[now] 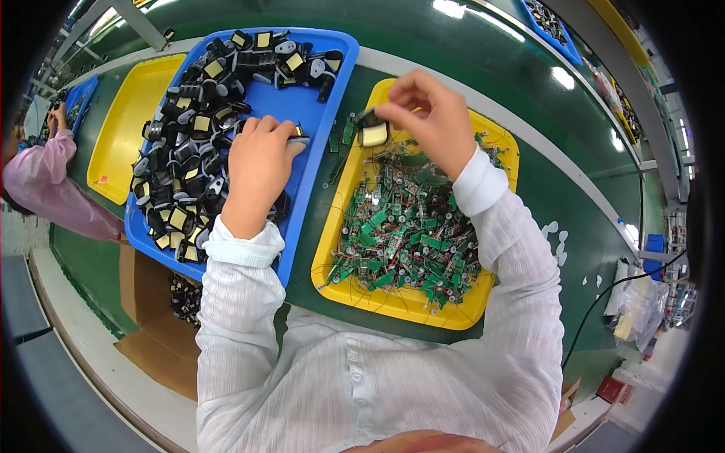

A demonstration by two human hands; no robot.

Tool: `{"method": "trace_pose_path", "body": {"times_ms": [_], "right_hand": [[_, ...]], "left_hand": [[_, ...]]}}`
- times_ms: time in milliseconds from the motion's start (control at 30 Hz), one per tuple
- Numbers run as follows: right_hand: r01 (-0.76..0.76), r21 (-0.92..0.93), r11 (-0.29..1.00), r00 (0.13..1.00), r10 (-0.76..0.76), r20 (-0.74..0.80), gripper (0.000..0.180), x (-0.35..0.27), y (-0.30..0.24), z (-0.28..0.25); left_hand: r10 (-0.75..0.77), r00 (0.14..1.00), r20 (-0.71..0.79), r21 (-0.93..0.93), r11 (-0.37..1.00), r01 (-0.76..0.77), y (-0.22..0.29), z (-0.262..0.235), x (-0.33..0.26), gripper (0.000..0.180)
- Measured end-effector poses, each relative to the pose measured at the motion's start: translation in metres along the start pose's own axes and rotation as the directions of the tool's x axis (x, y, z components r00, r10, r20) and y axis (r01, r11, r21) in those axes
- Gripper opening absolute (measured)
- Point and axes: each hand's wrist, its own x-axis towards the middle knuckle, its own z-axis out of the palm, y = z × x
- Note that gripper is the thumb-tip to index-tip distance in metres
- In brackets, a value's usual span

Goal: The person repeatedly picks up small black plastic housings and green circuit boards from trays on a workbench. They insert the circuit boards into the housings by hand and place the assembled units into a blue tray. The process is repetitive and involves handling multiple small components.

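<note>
My left hand [260, 162] is over the blue tray [317, 155], its fingers curled down on a small black plastic housing [300, 139] with a grey end that shows beside the thumb. The rest of its grip is hidden under the palm. Around it lie heaped black housings [200, 124], many with cream pads and grey caps. My right hand [430, 121] is raised above the yellow tray [396, 308], pinching another black housing [373, 134] with a cream pad between thumb and fingers. Below it, small green circuit boards [408, 234] with thin wires fill that tray.
A second yellow tray [124, 143] lies left of the blue one. Several loose green boards [340, 137] rest between the trays. A cardboard box [155, 332] with black parts stands below the bench at left. Pale discs [560, 245] lie at right; a co-worker in pink [64, 177] is far left.
</note>
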Motion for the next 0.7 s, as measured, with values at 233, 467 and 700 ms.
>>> {"method": "trace_pose_path", "body": {"times_ms": [233,467,700], "right_hand": [[-0.232,0.262,0.937,0.941,0.148,0.303,0.020,-0.003,-0.004,-0.008],[0.198,-0.479,0.855,0.923,0.001,0.384,0.019,-0.034,0.019,-0.044],[0.285,-0.420,0.862,0.853,-0.029,0.520,0.018,-0.048,0.006,-0.046]], "left_hand": [[-0.006,1.000,0.003,0.016,1.000,0.005,-0.002,0.002,-0.002,0.017],[-0.013,1.000,-0.019,0.022,1.000,0.014,0.000,-0.001,0.000,0.017],[-0.098,0.984,-0.152,-0.317,0.947,0.046,0.018,-0.014,0.006,0.017]]}}
